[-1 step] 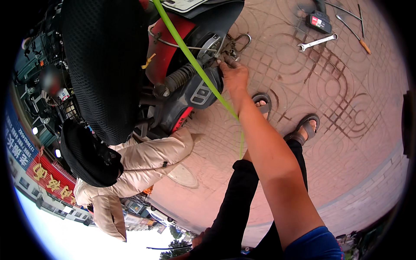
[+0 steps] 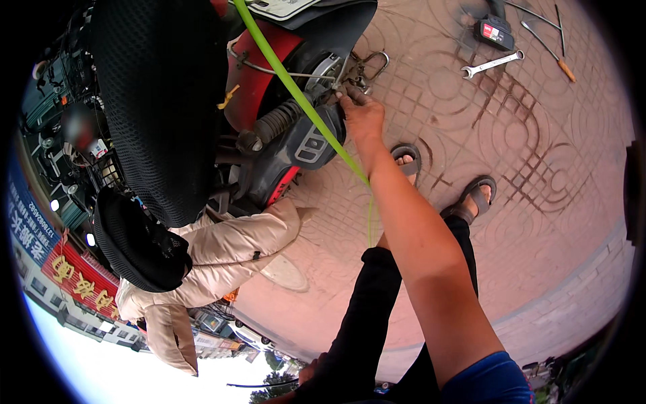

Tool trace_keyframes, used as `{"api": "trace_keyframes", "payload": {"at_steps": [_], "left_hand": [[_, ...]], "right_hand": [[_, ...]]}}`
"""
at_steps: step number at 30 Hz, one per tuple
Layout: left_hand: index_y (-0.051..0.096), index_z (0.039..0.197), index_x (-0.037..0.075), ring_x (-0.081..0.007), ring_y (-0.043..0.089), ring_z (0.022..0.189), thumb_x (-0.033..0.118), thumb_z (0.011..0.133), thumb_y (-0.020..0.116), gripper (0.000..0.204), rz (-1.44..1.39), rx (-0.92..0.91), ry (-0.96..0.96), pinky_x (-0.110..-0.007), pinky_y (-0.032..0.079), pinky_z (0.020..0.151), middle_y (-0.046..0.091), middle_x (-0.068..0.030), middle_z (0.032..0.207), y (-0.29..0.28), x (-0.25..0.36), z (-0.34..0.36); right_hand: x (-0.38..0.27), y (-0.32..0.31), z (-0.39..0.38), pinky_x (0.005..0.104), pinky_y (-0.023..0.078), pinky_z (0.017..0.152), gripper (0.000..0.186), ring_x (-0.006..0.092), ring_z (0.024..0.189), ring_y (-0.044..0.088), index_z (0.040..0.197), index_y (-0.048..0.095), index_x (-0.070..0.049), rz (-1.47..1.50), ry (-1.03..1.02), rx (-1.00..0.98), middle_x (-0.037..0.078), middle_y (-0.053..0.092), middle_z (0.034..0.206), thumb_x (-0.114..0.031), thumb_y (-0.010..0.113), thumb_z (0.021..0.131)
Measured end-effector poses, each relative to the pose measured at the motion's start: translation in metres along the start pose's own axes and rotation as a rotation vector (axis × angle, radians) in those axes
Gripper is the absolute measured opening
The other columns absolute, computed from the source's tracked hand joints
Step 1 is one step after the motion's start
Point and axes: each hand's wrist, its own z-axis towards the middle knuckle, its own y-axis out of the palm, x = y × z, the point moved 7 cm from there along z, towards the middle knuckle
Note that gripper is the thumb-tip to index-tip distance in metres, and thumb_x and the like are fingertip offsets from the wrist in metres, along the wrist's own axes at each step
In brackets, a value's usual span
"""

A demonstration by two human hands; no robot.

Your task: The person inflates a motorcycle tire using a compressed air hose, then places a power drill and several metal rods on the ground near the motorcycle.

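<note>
On the pavement (image 2: 437,269) we note a wrench (image 2: 494,64), a screwdriver (image 2: 565,70) and a black battery-ended tool (image 2: 494,34); a green strap (image 2: 286,77) crosses in front of the scooter (image 2: 282,44). Right hand (image 2: 340,96): thumb and forefinger nearly together, pinching a small metal fitting (image 2: 338,93) beside the scooter's wheel, near the shock absorber (image 2: 277,121).

Comprises a scooter (image 2: 330,23), red and black, at the upper left, rear end toward the top. Carries a black mesh-covered seat (image 2: 155,101) and a red fender (image 2: 247,104). Includes a thin, bent metal rod (image 2: 250,66), running across to the silver hub (image 2: 328,67); leaves its end partly hidden. Has, beneath the rod, a slanted coil shock (image 2: 277,120) and a dark, slotted case (image 2: 326,156).
</note>
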Motion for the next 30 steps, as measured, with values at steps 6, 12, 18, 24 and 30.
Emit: {"api": "trace_keyframes", "payload": {"at_steps": [6,12,18,24,30], "left_hand": [[0.046,0.137,0.018,-0.0415,0.074,0.095,0.046,0.096,0.053,0.05,0.007,0.0,0.006,-0.056,0.058,0.076,0.072,-0.0193,0.106,-0.019,0.007,0.001],[0.046,0.136,0.017,-0.0416,0.073,0.096,0.046,0.096,0.053,0.05,0.026,-0.002,0.006,-0.056,0.058,0.076,0.072,-0.0194,0.106,-0.036,0.013,-0.002],[0.046,0.135,0.017,-0.0418,0.073,0.096,0.046,0.096,0.053,0.049,0.038,0.004,0.009,-0.056,0.058,0.077,0.072,-0.0195,0.106,-0.053,0.018,-0.001],[0.046,0.134,0.017,-0.0419,0.073,0.096,0.046,0.096,0.053,0.048,0.048,0.015,0.004,-0.056,0.058,0.077,0.072,-0.0195,0.106,-0.068,0.027,-0.004],[0.046,0.133,0.017,-0.042,0.073,0.096,0.047,0.096,0.053,0.048,0.056,0.026,0.015,-0.056,0.058,0.077,0.072,-0.0196,0.107,-0.077,0.034,-0.001]], "right_hand": [[-0.007,0.0,0.0,0.0323,0.055,0.084,0.034,0.0181,0.09,0.071,0.117,0.074,0.005,0.064,0.04,-0.055,0.013,0.078,0.1,-0.02,0.074,0.095],[-0.002,0.002,0.012,0.0363,0.055,0.081,0.027,0.0237,0.084,0.071,0.111,0.074,0.005,-0.067,-0.111,-0.116,0.017,0.076,0.091,-0.019,0.066,0.099],[0.011,0.008,0.026,0.0444,0.053,0.08,0.027,0.0402,0.083,0.069,0.1,0.073,0.004,-0.006,0.004,-0.278,0.027,0.07,0.086,-0.022,0.067,0.097],[-0.007,0.006,0.017,0.0463,0.053,0.081,0.03,0.044,0.087,0.069,0.099,0.072,0.005,-0.267,-0.158,-0.255,0.031,0.069,0.09,-0.025,0.066,0.097],[-0.016,0.013,0.03,0.0489,0.053,0.087,0.031,0.0471,0.096,0.068,0.1,0.071,0.006,-0.411,-0.007,-0.44,0.032,0.07,0.096,-0.023,0.062,0.097]]}}
